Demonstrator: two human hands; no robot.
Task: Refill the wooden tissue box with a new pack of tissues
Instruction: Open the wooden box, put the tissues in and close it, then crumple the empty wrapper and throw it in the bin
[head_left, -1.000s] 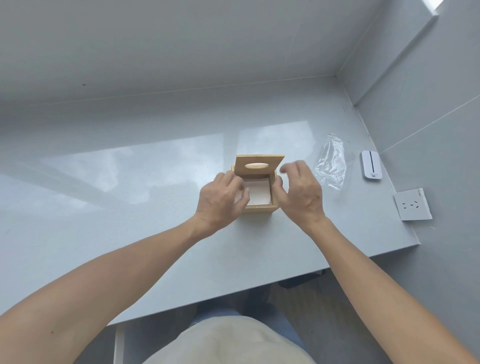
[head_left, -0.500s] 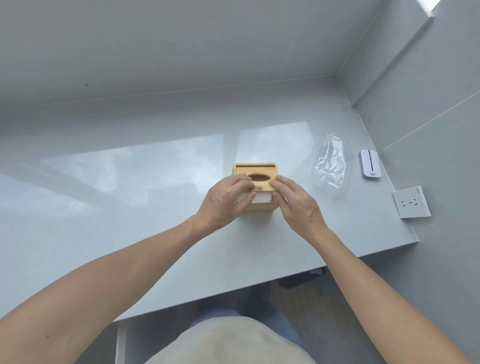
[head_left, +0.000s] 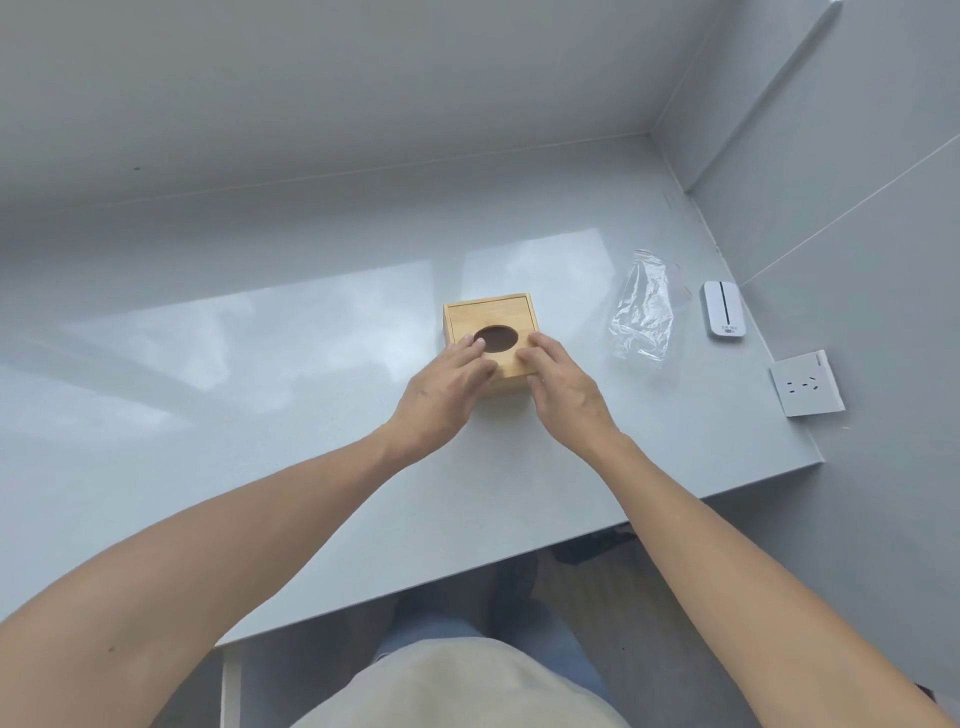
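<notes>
A square wooden tissue box (head_left: 491, 317) stands on the grey counter (head_left: 260, 405), its sliding lid flat over the top. The lid's oval opening (head_left: 496, 339) looks dark; no tissue shows through it. My left hand (head_left: 447, 395) rests at the box's near left corner with fingertips on the lid beside the opening. My right hand (head_left: 563, 389) sits at the near right corner, fingers flat on the lid and along the side. The tissues inside are hidden by the lid.
An empty clear plastic wrapper (head_left: 644, 306) lies right of the box. A small white device (head_left: 723, 310) sits by the right wall, with a white wall socket (head_left: 805, 383) nearer me. The counter's front edge (head_left: 519, 566) runs diagonally below my arms.
The lid stood raised above the open box with white tissues showing. It came down and slid over the top, and now covers the box fully, with both hands pressing on it.
</notes>
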